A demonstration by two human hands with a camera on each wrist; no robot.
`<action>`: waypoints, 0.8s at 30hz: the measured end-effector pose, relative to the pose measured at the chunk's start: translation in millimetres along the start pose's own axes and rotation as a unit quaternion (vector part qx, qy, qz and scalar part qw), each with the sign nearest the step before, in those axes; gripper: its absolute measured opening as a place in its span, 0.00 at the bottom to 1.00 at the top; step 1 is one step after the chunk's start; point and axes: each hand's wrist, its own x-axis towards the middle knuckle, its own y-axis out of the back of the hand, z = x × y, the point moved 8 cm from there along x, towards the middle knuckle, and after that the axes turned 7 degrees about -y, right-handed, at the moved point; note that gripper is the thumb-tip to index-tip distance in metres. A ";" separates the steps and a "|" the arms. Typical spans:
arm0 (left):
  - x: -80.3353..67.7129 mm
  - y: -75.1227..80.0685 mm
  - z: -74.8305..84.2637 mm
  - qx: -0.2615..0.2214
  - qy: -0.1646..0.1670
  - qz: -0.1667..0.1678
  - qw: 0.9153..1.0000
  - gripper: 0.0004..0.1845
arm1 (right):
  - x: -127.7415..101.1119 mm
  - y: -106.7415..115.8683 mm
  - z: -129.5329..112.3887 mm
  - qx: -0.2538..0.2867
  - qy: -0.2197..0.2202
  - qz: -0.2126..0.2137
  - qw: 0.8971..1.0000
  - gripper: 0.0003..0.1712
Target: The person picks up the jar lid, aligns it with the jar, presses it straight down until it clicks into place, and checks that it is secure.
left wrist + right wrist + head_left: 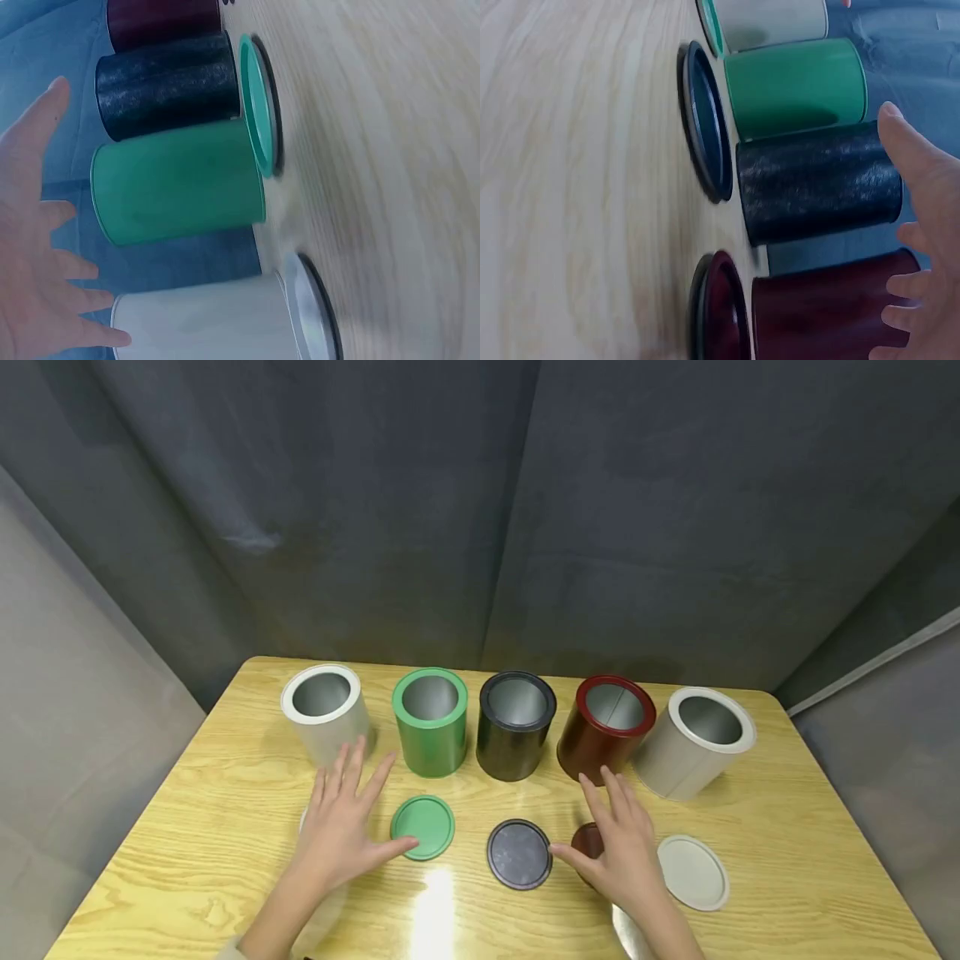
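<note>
Left grip (341,831) spread above white lid (303,818); right grip (618,847) spread above maroon lid (587,842).

Even, fairly bright light falls from above and in front. A white glare patch sits on the glossy table (787,827) near the centre of the near edge, and short soft shadows lie by the cans. The head view is sharp but bows at its edges. Both wrist views are soft, the wood grain smeared by motion blur.
</note>
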 end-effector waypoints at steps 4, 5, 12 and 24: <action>-4.6 8.2 -4.6 0.003 -0.016 0.033 0.999 0.56 | 3.4 -3.1 -9.3 0.012 0.007 -0.009 1.000 0.54; -5.9 9.8 -6.0 0.002 -0.019 0.040 0.999 0.56 | 4.1 -4.1 -11.5 0.017 0.011 -0.009 1.000 0.54; -13.7 18.6 -16.5 -0.018 -0.047 0.091 0.995 0.52 | 7.7 -11.8 -28.6 0.057 0.041 -0.003 0.998 0.51; -26.1 24.9 -38.8 -0.030 -0.047 0.094 0.994 0.49 | 16.9 -31.2 -59.9 0.088 0.063 -0.039 0.993 0.47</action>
